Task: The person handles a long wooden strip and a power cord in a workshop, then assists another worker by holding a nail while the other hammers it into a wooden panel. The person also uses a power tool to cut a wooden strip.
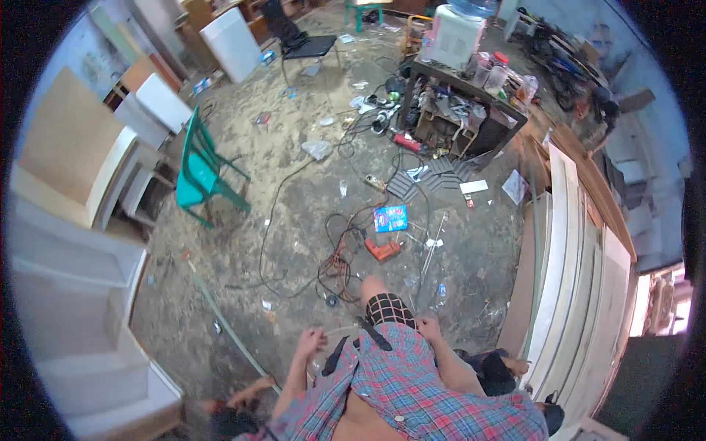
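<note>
My left hand (312, 342) is closed in front of my waist, left of the open plaid shirt (412, 360). A thin pale strip (340, 330) runs from its fingers toward the dark straps at my waist; what the strip is, I cannot make out. Beside the black checked shorts (390, 310), my right hand (427, 328) is closed, its fingers curled against the cloth. Whatever it grips there is too small to name. On the floor ahead lie an orange power drill (382, 250) and a blue packet (390, 218), with tangled cables (337, 268) to their left.
A green plastic chair (202, 176) and white cabinet (81, 294) stand left. Long boards (570, 272) lean along the right. A cluttered table (471, 88) holds a water dispenser (454, 37). Parts of other people, an arm (251, 391) and a dark-haired head (494, 373), show low at both sides.
</note>
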A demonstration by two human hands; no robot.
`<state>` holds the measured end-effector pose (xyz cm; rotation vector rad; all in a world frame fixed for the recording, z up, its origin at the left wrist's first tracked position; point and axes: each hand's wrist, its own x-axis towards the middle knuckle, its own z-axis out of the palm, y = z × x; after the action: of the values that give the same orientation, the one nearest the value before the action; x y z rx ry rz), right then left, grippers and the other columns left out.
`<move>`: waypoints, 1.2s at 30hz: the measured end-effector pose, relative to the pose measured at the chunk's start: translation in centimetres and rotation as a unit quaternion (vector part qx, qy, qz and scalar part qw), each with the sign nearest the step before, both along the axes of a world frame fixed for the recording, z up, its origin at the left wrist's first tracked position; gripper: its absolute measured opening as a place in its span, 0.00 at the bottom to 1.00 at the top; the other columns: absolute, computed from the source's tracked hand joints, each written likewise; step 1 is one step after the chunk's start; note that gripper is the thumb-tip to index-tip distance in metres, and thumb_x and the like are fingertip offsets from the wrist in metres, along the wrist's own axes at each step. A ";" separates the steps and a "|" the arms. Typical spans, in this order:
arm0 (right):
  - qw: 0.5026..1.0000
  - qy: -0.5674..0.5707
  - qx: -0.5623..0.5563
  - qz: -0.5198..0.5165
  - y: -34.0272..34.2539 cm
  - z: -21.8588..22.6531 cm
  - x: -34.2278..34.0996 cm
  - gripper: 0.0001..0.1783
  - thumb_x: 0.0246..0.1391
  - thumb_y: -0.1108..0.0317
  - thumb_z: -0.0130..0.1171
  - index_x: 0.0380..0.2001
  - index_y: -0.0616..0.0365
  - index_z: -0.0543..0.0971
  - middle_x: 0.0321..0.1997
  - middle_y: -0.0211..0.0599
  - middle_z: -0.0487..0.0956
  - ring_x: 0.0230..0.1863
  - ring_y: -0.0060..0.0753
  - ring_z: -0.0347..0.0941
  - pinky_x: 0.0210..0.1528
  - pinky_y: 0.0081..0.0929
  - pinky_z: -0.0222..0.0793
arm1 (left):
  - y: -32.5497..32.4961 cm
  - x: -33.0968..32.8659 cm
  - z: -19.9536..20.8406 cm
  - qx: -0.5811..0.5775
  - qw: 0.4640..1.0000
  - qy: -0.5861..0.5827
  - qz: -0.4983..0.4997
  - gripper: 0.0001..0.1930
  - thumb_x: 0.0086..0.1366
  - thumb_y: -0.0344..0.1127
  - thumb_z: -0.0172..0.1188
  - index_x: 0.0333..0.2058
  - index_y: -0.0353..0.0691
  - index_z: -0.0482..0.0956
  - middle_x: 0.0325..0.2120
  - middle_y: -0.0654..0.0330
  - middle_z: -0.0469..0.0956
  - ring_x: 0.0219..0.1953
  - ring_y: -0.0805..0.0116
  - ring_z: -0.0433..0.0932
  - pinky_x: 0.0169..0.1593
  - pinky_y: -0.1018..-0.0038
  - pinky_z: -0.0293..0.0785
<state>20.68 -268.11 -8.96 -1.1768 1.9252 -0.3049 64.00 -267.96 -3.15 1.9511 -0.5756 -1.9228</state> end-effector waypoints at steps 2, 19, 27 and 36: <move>0.990 -0.021 0.131 0.042 -0.8 -3.0 -0.4 0.22 0.53 0.51 0.56 0.40 0.58 0.82 0.39 0.55 0.81 0.44 0.53 0.79 0.49 0.41 0.72 | -3.1 -0.5 2.2 -0.034 0.997 -0.011 0.072 0.14 0.69 0.44 0.53 0.43 0.39 0.76 0.32 0.60 0.80 0.33 0.67 0.81 0.34 0.71 0.74; 0.942 -0.081 -0.327 0.004 -66.9 7.6 14.9 0.17 0.57 0.58 0.57 0.34 0.63 0.81 0.27 0.42 0.81 0.29 0.33 0.77 0.33 0.34 0.70 | -51.7 10.6 0.8 -0.205 0.976 -0.074 0.007 0.14 0.69 0.40 0.54 0.37 0.33 0.80 0.28 0.58 0.81 0.30 0.71 0.80 0.34 0.76 0.76; 0.992 0.009 -0.080 0.097 -73.1 2.6 17.9 0.19 0.56 0.54 0.55 0.34 0.61 0.81 0.32 0.54 0.80 0.36 0.53 0.79 0.40 0.45 0.72 | -64.1 20.8 -4.8 -0.138 0.986 -0.088 0.034 0.12 0.68 0.41 0.56 0.37 0.36 0.78 0.25 0.58 0.79 0.26 0.71 0.78 0.29 0.75 0.73; 0.910 0.198 0.167 0.324 -68.8 -2.9 16.9 0.15 0.50 0.59 0.51 0.33 0.54 0.83 0.31 0.45 0.83 0.32 0.43 0.80 0.39 0.41 0.73 | -76.3 30.3 -9.2 -0.045 0.945 -0.177 -0.271 0.10 0.66 0.37 0.53 0.37 0.35 0.76 0.25 0.55 0.78 0.24 0.65 0.77 0.26 0.67 0.72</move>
<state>37.59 -336.92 -11.85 -1.6336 1.6860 0.6401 94.32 -344.22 -12.33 2.2584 -1.4019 -1.7767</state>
